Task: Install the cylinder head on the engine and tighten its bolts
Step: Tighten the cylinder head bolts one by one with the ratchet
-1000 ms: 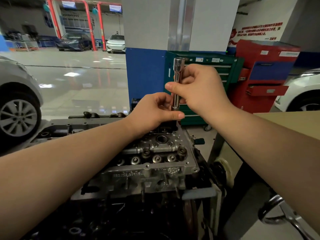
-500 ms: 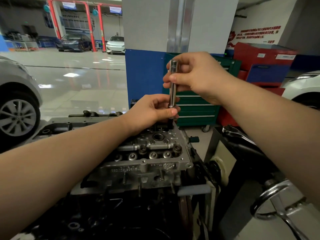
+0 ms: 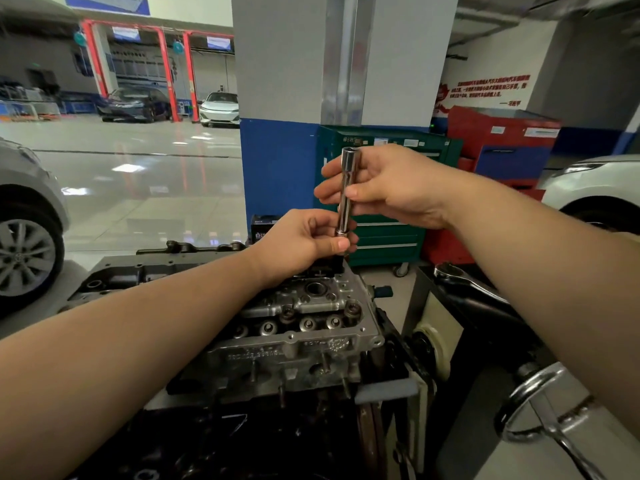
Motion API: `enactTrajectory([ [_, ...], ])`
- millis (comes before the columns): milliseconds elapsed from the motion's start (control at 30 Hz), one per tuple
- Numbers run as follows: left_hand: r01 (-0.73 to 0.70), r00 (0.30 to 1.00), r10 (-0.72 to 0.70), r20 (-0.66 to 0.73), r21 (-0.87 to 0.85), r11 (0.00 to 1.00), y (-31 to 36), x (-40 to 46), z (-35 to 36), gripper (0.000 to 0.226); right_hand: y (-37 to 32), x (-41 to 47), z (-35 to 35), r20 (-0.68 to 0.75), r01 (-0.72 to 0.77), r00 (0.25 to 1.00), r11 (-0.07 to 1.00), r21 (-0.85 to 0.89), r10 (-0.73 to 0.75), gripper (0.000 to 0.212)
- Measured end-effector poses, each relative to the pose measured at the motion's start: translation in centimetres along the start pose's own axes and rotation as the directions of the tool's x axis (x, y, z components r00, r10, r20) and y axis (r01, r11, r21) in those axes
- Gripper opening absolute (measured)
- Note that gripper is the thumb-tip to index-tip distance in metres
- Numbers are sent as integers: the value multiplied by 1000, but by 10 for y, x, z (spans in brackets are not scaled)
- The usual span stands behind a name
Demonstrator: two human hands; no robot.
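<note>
Gripping, right hand: the right hand (image 3: pixel 391 188) pinched the upper half of a chrome extension bar (image 3: pixel 346 192) between thumb and curled fingers, holding it upright.
Left hand: the left hand (image 3: pixel 298 244) sat just below the right one, its thumb and fingers curled round the bar's lower end.
Extension bar: its open socket end stood above the right hand's fingers; its lower end disappeared behind the left hand's thumb, so what it met there could not be told.
Cylinder head: the grey cast cylinder head (image 3: pixel 294 337) lay directly under the left hand, on top of the dark engine (image 3: pixel 221 441), with a round bore and several valve parts showing on its upper face.
Ratchet: a chrome ratchet (image 3: pixel 453 275) rested below the right forearm, on a dark surface beside the engine.
Hand wheel: a chrome hand wheel (image 3: pixel 533 407) sat lower still, under the right forearm.
Behind the hands: a green tool cabinet (image 3: pixel 388 237) stood beyond them against a grey and blue pillar (image 3: pixel 277 98), with a red tool cabinet (image 3: pixel 502 143) to its right.
Far left: a grey car's wheel (image 3: pixel 24 258) showed well apart from the left arm.
</note>
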State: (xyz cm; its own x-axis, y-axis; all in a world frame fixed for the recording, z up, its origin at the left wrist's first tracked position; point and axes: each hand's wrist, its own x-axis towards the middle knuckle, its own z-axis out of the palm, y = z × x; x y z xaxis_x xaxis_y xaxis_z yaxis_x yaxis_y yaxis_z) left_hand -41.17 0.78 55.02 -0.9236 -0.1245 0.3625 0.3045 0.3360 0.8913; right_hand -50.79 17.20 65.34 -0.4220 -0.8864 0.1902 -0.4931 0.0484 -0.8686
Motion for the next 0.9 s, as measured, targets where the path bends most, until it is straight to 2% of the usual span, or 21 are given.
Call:
enactTrajectory([
  [67,-4,1000,5,14,-35,999,-2,2,-1,28,-2,0,-5,34,-14,999,999,-34,15,31],
  [167,3,1000,1,31,-116,993,-4,3,0,40,-1,5,1,-54,20,998,996,-85,-24,21],
  [267,-29,996,34,-81,66,997,-5,6,1,48,1,9,12,-200,20,978,986,-163,-53,19],
  [367,12,981,21,-195,165,986,-7,9,-1,37,5,11,21,-342,5,936,975,-221,-82,19],
  [433,5,980,36,-194,205,979,-7,9,-1,31,8,11,24,-362,15,928,980,-199,-88,20],
  [533,-8,985,50,-164,248,969,-6,9,1,26,12,5,14,-295,63,951,991,-122,-97,31],
  [567,-3,987,42,-157,236,972,-5,9,1,28,16,1,6,-286,63,953,987,-146,-103,41],
  [633,-4,990,35,-135,224,975,-5,9,1,29,30,-10,-15,-382,-13,919,959,-284,-100,53],
  [700,-30,992,56,-115,220,975,-5,7,1,21,63,-23,-41,-544,-251,837,843,-476,-57,53],
  [767,-57,991,82,-107,223,973,-4,6,2,16,105,-39,-59,-606,-563,781,593,-576,152,64],
  [800,-61,991,87,-105,228,972,-4,6,2,16,123,-47,-62,-597,-653,749,465,-597,287,73],
  [833,-62,991,88,-106,230,971,-3,6,3,17,139,-55,-62,-579,-697,716,362,-619,391,81],
  [900,-58,990,85,-108,231,971,-4,6,3,17,159,-67,-58,-571,-705,690,233,-670,445,84],
])
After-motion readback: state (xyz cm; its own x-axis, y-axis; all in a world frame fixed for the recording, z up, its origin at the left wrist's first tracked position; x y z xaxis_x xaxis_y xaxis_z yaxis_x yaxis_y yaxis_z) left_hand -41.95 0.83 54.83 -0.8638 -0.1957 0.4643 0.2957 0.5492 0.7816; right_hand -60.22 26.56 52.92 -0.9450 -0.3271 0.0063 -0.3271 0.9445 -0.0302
